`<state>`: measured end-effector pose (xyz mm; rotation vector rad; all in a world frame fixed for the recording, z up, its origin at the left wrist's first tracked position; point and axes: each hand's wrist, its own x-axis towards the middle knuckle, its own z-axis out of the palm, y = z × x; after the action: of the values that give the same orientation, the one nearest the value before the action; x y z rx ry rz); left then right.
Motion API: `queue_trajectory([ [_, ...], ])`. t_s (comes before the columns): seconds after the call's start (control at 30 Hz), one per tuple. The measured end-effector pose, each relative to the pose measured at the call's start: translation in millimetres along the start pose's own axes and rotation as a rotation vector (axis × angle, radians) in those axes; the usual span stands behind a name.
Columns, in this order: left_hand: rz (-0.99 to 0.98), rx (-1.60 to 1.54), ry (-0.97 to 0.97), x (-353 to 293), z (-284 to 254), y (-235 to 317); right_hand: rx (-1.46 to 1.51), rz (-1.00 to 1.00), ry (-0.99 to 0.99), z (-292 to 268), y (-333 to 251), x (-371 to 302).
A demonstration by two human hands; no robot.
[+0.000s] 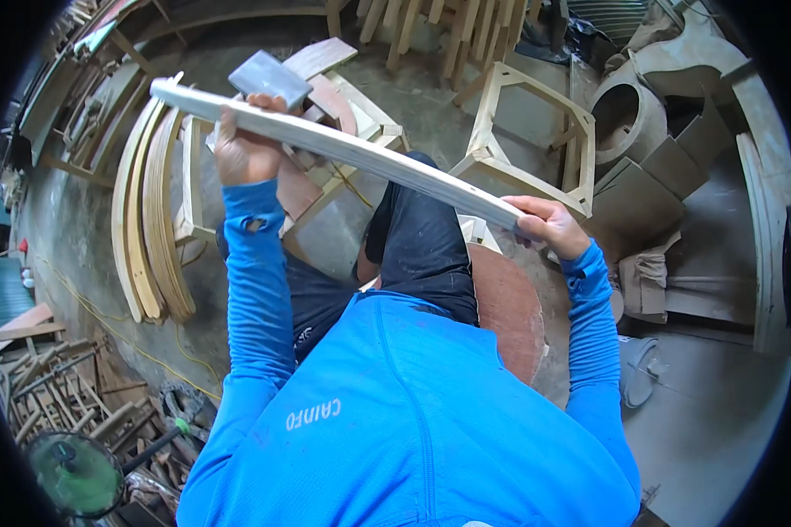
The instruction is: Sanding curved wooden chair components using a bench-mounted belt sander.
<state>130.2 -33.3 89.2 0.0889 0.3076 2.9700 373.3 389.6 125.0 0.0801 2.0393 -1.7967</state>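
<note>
A long, pale wooden slat slants across in front of me, its left end farther off and higher in view. My left hand is closed around it near that far end. The near end is gripped by my right hand, thumb on top. Small dark holes show along the slat's edge toward the right. Just beyond my left fingers is a grey, flat-faced block; whether those fingers touch it I cannot tell. Below the slat stands a low wooden frame with boards lying on it.
Several curved wooden strips stand at the left beside a yellow cord. An angular wooden frame rests at the right, near cardboard and a round tube. A reddish round board lies beside my leg. A fan stands lower left.
</note>
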Motion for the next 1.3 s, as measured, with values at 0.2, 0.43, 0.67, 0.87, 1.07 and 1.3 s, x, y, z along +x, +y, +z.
queue_trajectory([
  [0.2, 0.034, 0.111, -0.003, 10.0, -7.9, 31.9, 0.312, -0.176, 0.011, -22.7, 28.3, 11.0],
  [0.43, 0.081, 0.295, 0.109, 24.0, -5.0, 18.7, 0.536, -0.273, -0.086, -45.3, 48.4, 16.7],
  [0.67, -0.006, 0.362, 0.194, 19.0, 24.2, -85.5, 0.161, -0.030, -0.028, -54.4, 75.3, -6.8],
  [0.87, 0.049, 0.387, 0.111, -9.9, 31.3, -114.4, 0.033, 0.122, -0.207, -15.2, 81.8, 31.7],
  [1.07, -0.125, 0.297, 0.143, -10.5, 42.2, -141.5, 0.134, -0.026, -0.170, 18.6, 90.4, 48.4],
  [1.3, -0.167, 0.521, 0.125, -6.7, 48.1, -183.2, 0.344, 0.028, -0.054, 31.4, 87.0, 16.0],
])
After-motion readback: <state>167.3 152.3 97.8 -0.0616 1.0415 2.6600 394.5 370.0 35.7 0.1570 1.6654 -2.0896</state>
